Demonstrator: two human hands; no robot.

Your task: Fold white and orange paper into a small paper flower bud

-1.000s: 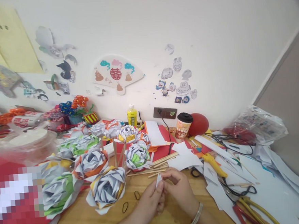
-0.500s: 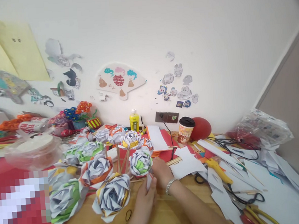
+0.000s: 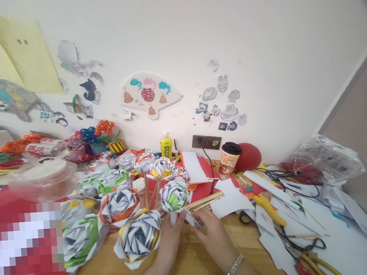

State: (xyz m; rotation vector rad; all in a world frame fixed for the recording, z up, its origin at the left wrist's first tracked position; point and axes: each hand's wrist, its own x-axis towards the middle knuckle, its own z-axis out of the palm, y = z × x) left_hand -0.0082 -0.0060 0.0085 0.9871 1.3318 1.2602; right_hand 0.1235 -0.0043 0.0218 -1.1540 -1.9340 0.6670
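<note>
My left hand (image 3: 171, 234) is closed on the base of a white and green paper flower (image 3: 174, 196), just below its petals. Close by on the right, my right hand (image 3: 210, 227) pinches a small folded strip of white paper (image 3: 192, 220) at the flower's underside. A bracelet (image 3: 234, 268) circles my right wrist. Left of my hands stands a white and yellow paper flower (image 3: 140, 237), with a white and orange one (image 3: 120, 204) behind it. Wooden sticks (image 3: 203, 201) lie just beyond my right hand.
At the right are a yellow glue gun (image 3: 270, 210), pliers (image 3: 318, 266), cables and white paper sheets (image 3: 341, 231). Farther back stand a yellow bottle (image 3: 166, 146), a lidded cup (image 3: 229, 158) and a red balloon (image 3: 248, 157). A plastic-wrapped roll (image 3: 44, 177) lies at the left.
My right hand has drawn back from behind the flower toward the lower right, uncovering the sticks. The paper strip now spans between both hands. The view has shifted slightly.
</note>
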